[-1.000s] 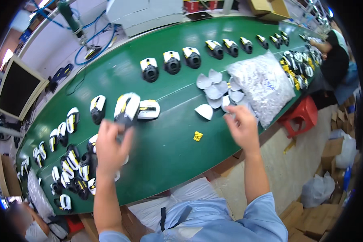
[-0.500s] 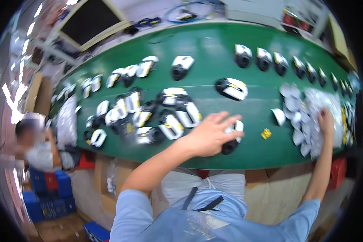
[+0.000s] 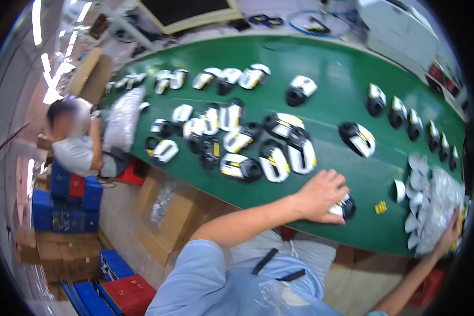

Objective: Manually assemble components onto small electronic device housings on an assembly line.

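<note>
My left hand (image 3: 324, 196) curls over a black-and-white plastic shell (image 3: 347, 207) near the table's front edge. Part of the shell is hidden under the palm and fingers. At the right end, my right hand (image 3: 448, 233) is against the side of a clear plastic bag (image 3: 443, 203), its fingers too blurred to read. White curved pieces (image 3: 417, 197) lie in a heap along the bag. One loose white piece (image 3: 400, 190) and a small yellow part (image 3: 380, 207) lie between my hands. Beyond my left hand rests another black-and-white shell (image 3: 358, 139) with yellow trim.
Several similar shells (image 3: 275, 160) cluster left of centre on the green table (image 3: 321, 113). More shells stand in rows along the back (image 3: 397, 110). A person (image 3: 76, 142) sits at the far left by a filled plastic bag (image 3: 124, 118). An open cardboard box (image 3: 166, 210) stands below.
The view has swung left, shifting the table rightward. My left hand has gone from spread fingers to curled over the shell. My right hand has moved along the bag to its outer side.
</note>
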A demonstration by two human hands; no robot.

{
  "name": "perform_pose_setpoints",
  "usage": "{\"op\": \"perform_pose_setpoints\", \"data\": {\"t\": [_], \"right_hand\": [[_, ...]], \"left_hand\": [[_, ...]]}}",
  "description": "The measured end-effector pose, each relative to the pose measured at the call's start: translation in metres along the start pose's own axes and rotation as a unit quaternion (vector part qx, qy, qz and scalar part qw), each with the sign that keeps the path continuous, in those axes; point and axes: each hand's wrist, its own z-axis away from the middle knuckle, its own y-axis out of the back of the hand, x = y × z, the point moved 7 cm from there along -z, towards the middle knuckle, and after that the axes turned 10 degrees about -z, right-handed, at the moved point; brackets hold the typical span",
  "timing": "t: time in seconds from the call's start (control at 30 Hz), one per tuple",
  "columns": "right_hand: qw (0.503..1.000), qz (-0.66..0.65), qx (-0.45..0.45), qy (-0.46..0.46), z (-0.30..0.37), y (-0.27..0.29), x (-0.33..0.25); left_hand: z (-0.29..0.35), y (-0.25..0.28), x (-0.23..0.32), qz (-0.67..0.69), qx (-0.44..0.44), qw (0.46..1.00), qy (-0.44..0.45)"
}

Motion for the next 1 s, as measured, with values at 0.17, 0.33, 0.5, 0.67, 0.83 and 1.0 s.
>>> {"op": "perform_pose_setpoints", "data": {"t": [0.17, 0.33, 0.5, 0.67, 0.83, 1.0], "right_hand": [[0.966, -0.226, -0.128, 0.002, 0.206, -0.239, -0.281], [0.953, -0.262, -0.135, 0.072, 0.265, -0.306, -0.362], [0.952, -0.251, -0.177, 0.005, 0.269, -0.312, -0.350], [0.892, -0.230, -0.387, 0.051, 0.238, -0.345, -0.348], [0.861, -0.221, -0.444, 0.112, 0.224, -0.345, -0.352], [0.842, -0.209, -0.469, 0.166, 0.225, -0.332, -0.360]], "left_hand": [[0.019, 0.007, -0.008, -0.015, 0.040, 0.992, 0.122], [0.024, -0.001, 0.008, -0.015, 0.089, 0.987, 0.130], [0.028, -0.004, 0.014, -0.001, 0.114, 0.986, 0.122], [0.031, -0.001, 0.017, 0.034, 0.126, 0.988, 0.078], [0.034, 0.002, 0.017, 0.043, 0.120, 0.991, 0.039], [0.036, 0.010, 0.018, 0.002, 0.113, 0.993, 0.018]]}}
